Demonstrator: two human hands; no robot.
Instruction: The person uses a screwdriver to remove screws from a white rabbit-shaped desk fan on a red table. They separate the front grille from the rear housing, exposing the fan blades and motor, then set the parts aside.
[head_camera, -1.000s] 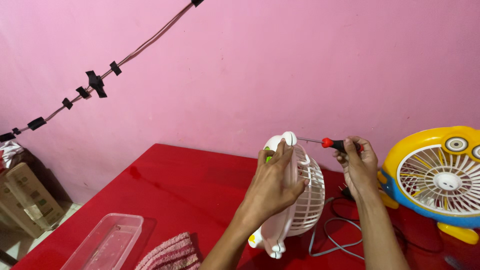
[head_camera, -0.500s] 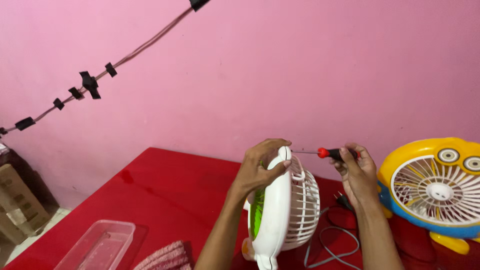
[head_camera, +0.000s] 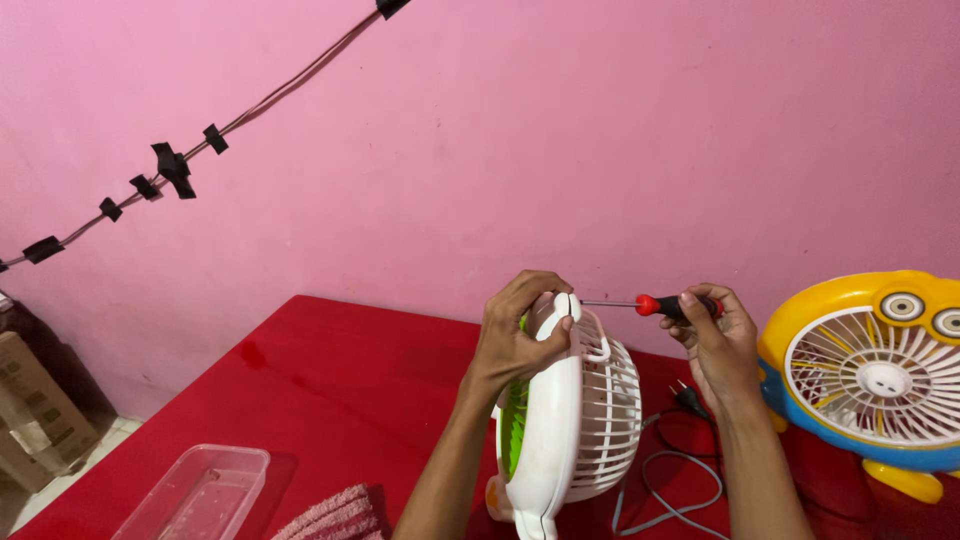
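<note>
I see the white fan (head_camera: 575, 420) standing upright on the red counter (head_camera: 340, 390), toward its right part and close to the near edge, with its grille turned to the right and a green part showing at its left side. My left hand (head_camera: 515, 335) is closed over the top of the fan's rim, fingers curled round the back and thumb pressed on the front by the top seam. My right hand (head_camera: 720, 345) is closed round the black and red handle of a screwdriver (head_camera: 655, 305), held level; its thin metal shaft points left and its tip meets the top of the fan right beside my left thumb. I cannot tell whether the tip sits in a screw.

Just behind and to the right of the fan, a grey cord (head_camera: 665, 480) loops on the counter and a black plug (head_camera: 688, 398) lies under my right wrist. Further right, at the counter's right edge, stands a yellow and blue fan (head_camera: 870, 370) with a white grille, well apart from the white one. At the near left corner lies a clear plastic tray (head_camera: 195, 495), and just beside it a folded pink striped cloth (head_camera: 335, 515). A pink wall (head_camera: 550, 140) rises behind the counter, with a wire (head_camera: 200, 140) taped across its upper left. Cardboard boxes (head_camera: 30, 410) sit on the floor past the left edge.
</note>
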